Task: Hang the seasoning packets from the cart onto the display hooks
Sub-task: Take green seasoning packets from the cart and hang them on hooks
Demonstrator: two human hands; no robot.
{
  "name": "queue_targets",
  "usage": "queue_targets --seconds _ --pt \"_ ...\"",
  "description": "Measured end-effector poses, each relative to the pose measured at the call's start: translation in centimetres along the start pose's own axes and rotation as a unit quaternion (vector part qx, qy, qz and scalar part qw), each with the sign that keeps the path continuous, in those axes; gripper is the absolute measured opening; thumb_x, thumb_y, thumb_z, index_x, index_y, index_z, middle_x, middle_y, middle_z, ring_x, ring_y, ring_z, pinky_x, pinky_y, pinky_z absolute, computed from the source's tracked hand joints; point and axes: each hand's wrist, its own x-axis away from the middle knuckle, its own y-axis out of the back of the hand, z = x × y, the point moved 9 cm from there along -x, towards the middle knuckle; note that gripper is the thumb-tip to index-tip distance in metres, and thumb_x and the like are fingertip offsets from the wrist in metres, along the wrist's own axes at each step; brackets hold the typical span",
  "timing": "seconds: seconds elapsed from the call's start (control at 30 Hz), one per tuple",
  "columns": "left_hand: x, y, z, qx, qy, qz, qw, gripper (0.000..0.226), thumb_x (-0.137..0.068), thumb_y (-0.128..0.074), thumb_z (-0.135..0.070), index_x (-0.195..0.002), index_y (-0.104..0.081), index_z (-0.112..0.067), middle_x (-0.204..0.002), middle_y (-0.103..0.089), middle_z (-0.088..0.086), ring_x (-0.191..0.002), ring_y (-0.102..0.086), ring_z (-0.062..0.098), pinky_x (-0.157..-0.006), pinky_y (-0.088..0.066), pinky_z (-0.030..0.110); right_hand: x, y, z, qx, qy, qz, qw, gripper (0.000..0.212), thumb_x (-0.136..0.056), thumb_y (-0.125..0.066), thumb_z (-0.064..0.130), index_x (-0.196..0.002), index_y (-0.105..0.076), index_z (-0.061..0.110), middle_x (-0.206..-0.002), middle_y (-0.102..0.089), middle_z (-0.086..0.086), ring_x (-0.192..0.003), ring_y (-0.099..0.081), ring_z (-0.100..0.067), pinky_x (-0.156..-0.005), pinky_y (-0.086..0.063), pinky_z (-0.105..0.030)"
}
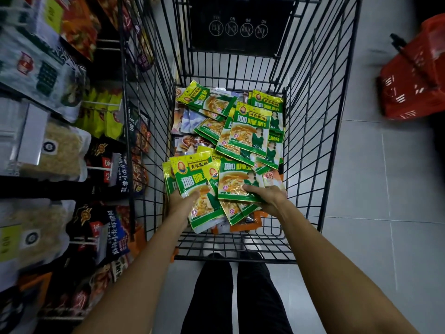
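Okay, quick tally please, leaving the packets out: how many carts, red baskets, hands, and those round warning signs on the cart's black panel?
cart: 1
red basket: 1
hands: 2, the left hand and the right hand, both gripping green packets
round signs: 4
Total: 8

The person is wearing plain black trousers [214, 300] that are covering both legs, and dark shoes [250, 255] are showing at their far end. Both forearms [149, 261] are showing bare down to the left hand [181, 201] and the right hand [267, 197].
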Motion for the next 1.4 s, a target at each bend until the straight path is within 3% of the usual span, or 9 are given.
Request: queue_targets --seconds 0.13,0.3,0.53,0.73,0.83,0.93,1.13,1.27,1.4 --pt "0.2 -0.1 -0.2 -0.006 -0.005 0.003 1.0 0.042 -0.076 -0.076 0.0 -0.114 -0.057 -0.001 -0.111 -0.062 0.01 -0.102 -0.058 0.026 -0.088 -0.048 0.033 0.7 -1.7 -0.4 -0.066 -0.062 0.083 0.992 0.022 -0.082 -0.069 -0.001 -0.099 -0.056 -0.006 -0.096 -0.064 -0.019 -0.078 -0.064 -0.026 -0.05 -0.058 -0.03" --pt "0.8 1.6 -1.0 0.001 -0.022 -0.036 0.999 0.019 -0.076 -0.077 -0.006 -0.088 -0.064 -0.011 -0.09 -0.066 0.008 -0.073 -0.059 0.018 -0.059 -0.043 0.021 1.5 -2.0 -0.7 -0.038 -0.089 0.129 0.987 0.011 -0.084 -0.067 0.002 -0.09 -0.059 -0.002 -0.079 -0.071 -0.016 -0.063 -0.071 -0.025 -0.044 -0.055 -0.027" --pt "3.9 4.2 -5.1 -0.054 -0.129 -0.053 0.989 0.014 -0.081 -0.073 -0.009 -0.094 -0.069 -0.008 -0.093 -0.07 0.013 -0.089 -0.066 0.03 -0.079 -0.056 0.041 4.3 -2.0 0.1 0.005 -0.061 0.147 0.987 0.026 -0.08 -0.072 0.025 -0.086 -0.06 0.003 -0.074 -0.073 -0.01 -0.061 -0.071 -0.02 -0.052 -0.058 -0.028" --pt "9.4 7.3 -10.6 -0.021 -0.219 -0.063 0.973 0.016 -0.082 -0.073 -0.013 -0.095 -0.067 -0.005 -0.095 -0.07 0.013 -0.086 -0.065 0.026 -0.077 -0.052 0.038 10.6 -3.1 4.7 0.029 0.072 0.19 0.979 0.06 -0.054 -0.082 0.025 -0.102 -0.059 -0.001 -0.091 -0.073 -0.013 -0.089 -0.068 -0.029 -0.084 -0.054 -0.045" --pt "12.8 9.4 -13.5 0.017 -0.257 -0.073 0.963 0.011 -0.082 -0.072 -0.012 -0.09 -0.066 -0.014 -0.094 -0.069 0.007 -0.077 -0.063 0.015 -0.067 -0.048 0.022 14.7 -3.8 8.1 0.035 0.131 0.204 0.969 0.075 -0.058 -0.081 0.026 -0.121 -0.047 0.002 -0.111 -0.068 -0.017 -0.1 -0.066 -0.027 -0.076 -0.054 -0.038" --pt "16.6 11.8 -16.5 0.055 -0.298 -0.084 0.949 0.017 -0.083 -0.071 -0.015 -0.099 -0.065 -0.013 -0.094 -0.067 0.001 -0.073 -0.064 0.004 -0.057 -0.049 0.014 19.6 -5.4 12.0 0.044 0.2 0.26 0.944 0.043 -0.064 -0.076 0.022 -0.1 -0.06 0.005 -0.092 -0.072 -0.009 -0.081 -0.071 -0.017 -0.064 -0.053 -0.027" --pt "27.6 19.1 -21.9 0.128 -0.395 -0.182 0.891 0.022 -0.086 -0.068 -0.02 -0.107 -0.062 -0.016 -0.096 -0.067 -0.005 -0.083 -0.066 0.001 -0.056 -0.049 0.011 31.7 -8.8 19.6 0.093 0.346 0.334 0.872 0.02 -0.08 -0.071 0.009 -0.096 -0.061 0.003 -0.071 -0.072 -0.002 -0.064 -0.07 -0.014 -0.053 -0.054 -0.026" --pt "36.7 24.4 -23.3 0.142 -0.448 -0.272 0.84 0.014 -0.085 -0.069 -0.024 -0.098 -0.066 -0.023 -0.095 -0.07 -0.004 -0.095 -0.065 0.02 -0.067 -0.049 0.017 42.2 -11.2 22.3 0.147 0.442 0.389 0.795 0.038 -0.066 -0.078 0.026 -0.096 -0.067 0.006 -0.079 -0.072 -0.003 -0.074 -0.07 -0.018 -0.066 -0.054 -0.032" --pt "47.2 29.6 -23.0 0.175 -0.494 -0.361 0.772 0.011 -0.082 -0.071 -0.024 -0.086 -0.064 -0.031 -0.078 -0.068 -0.02 -0.071 -0.064 -0.008 -0.059 -0.047 0.01 52.8 -14.0 22.6 0.174 0.498 0.467 0.71 0.031 -0.063 -0.08 0.035 -0.082 -0.068 0.014 -0.072 -0.07 0.002 -0.071 -0.068 -0.014 -0.062 -0.052 -0.029"
